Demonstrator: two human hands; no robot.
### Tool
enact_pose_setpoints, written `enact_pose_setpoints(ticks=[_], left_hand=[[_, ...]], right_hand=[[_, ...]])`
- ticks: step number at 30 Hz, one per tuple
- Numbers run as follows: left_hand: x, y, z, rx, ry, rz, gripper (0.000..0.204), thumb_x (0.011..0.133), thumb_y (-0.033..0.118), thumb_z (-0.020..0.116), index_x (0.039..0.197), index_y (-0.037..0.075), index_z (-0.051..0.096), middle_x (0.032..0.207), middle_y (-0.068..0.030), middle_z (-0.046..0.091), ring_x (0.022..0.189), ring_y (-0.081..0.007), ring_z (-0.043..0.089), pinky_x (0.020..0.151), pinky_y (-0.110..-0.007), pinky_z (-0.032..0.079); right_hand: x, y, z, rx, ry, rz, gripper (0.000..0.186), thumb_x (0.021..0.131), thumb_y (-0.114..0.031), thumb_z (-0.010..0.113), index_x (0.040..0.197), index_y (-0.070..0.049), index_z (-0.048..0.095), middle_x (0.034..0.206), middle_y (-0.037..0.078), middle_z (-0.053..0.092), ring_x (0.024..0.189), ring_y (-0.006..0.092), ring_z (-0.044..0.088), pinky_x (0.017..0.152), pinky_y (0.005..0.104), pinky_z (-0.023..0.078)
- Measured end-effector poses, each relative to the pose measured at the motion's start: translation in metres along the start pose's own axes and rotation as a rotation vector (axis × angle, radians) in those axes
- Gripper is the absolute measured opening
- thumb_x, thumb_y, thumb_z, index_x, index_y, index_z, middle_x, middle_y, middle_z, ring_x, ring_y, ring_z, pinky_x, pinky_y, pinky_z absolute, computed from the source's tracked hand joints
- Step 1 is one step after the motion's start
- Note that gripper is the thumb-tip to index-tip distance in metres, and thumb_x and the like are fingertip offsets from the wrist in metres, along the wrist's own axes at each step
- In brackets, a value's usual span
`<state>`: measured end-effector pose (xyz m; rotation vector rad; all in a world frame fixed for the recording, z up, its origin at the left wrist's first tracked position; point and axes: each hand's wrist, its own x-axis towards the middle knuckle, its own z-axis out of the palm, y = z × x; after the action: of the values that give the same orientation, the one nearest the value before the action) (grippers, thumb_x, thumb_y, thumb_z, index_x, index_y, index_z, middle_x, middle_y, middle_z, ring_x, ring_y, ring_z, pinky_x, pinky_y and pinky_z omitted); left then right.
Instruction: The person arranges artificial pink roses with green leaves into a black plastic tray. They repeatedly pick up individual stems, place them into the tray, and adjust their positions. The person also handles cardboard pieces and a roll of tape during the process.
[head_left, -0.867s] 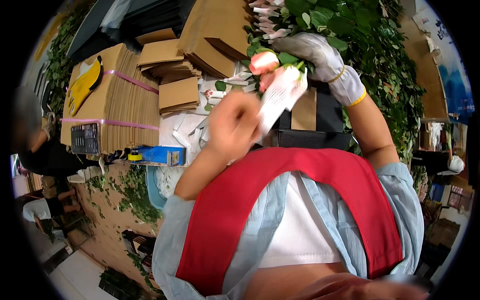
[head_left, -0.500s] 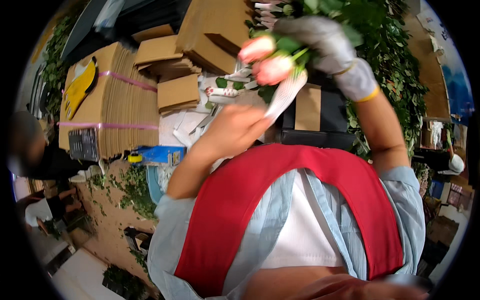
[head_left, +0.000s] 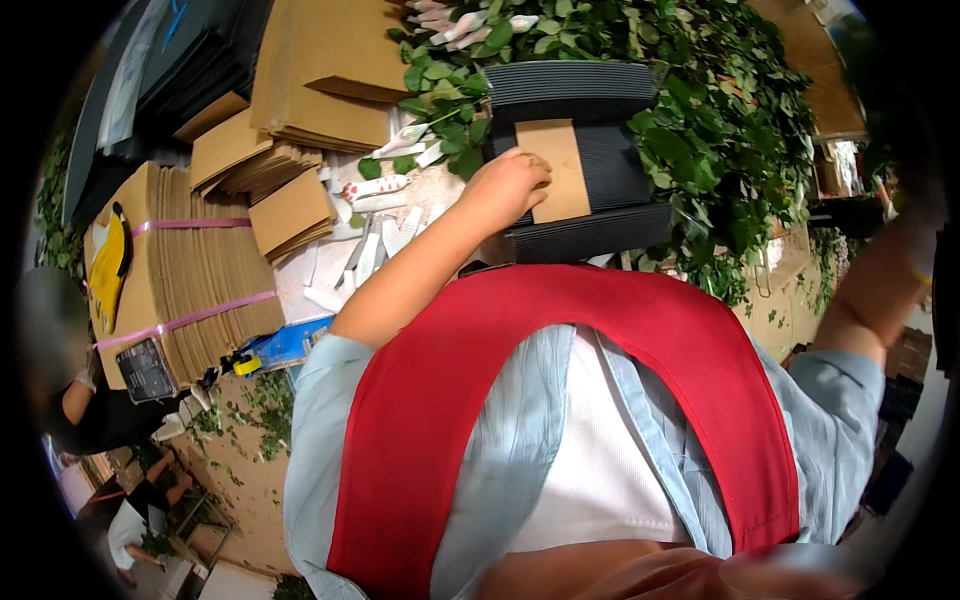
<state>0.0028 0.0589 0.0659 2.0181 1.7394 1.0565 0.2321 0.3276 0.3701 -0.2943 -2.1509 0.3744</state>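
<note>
My bare left hand (head_left: 508, 190) lies at the left side of a black corrugated box (head_left: 612, 170). Its fingers are curled together over the edge of a brown cardboard strip (head_left: 562, 165) in the box, and whatever their tips may hold is hidden. Stretched far out to the right, my right hand (head_left: 922, 240) is dark and smeared at the picture's rim, so its fingers and anything in them cannot be made out. Dark green leaves (head_left: 872, 95) show faintly above it.
Leafy rose stems (head_left: 720, 120) pile up behind and right of the box. White net sleeves (head_left: 395, 232) lie scattered beside a patterned tube (head_left: 376, 187). Left stand strapped cardboard sheets (head_left: 205, 270), with a yellow-handled tool (head_left: 112, 265) on top. Another person (head_left: 128, 520) is at lower left.
The pink roses and net sleeve that were between my hands have gone from the middle. My right hand has swung out to the far right; my left hand has moved onto the box.
</note>
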Motion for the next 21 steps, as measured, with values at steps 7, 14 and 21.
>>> enact_pose_setpoints(ticks=[7,14,21], left_hand=[[-0.025,0.005,0.012,-0.092,-0.013,-0.152,0.038,0.08,0.012,0.078,0.118,0.008,0.07,0.124,-0.0119,0.068,0.121,-0.0338,0.058,0.101,-0.041,0.05],[-0.018,0.005,-0.002,-0.253,-0.03,-0.245,0.033,0.087,0.006,0.064,0.119,0.009,0.073,0.123,-0.0151,0.068,0.117,-0.0358,0.06,0.104,-0.041,0.048],[-0.018,0.006,-0.001,-0.362,-0.096,-0.108,0.032,0.088,0.025,0.076,0.119,0.015,0.076,0.117,-0.0105,0.072,0.116,-0.0318,0.06,0.107,-0.043,0.043]], right_hand=[[-0.094,-0.067,0.087,-0.316,-0.63,-0.128,0.063,0.07,-0.014,0.085,0.131,-0.012,0.067,0.145,0.01,0.056,0.125,0.0253,0.06,0.101,0.037,0.055],[-0.103,-0.049,0.152,-0.294,-1.444,0.04,0.022,0.092,-0.024,0.065,0.104,-0.008,0.073,0.097,0.015,0.072,0.081,0.033,0.07,0.071,0.0424,0.057],[-0.123,-0.046,0.177,-0.216,-1.537,0.177,0.025,0.089,-0.035,0.067,0.089,-0.011,0.075,0.079,0.014,0.072,0.075,0.0339,0.072,0.067,0.0447,0.057]])
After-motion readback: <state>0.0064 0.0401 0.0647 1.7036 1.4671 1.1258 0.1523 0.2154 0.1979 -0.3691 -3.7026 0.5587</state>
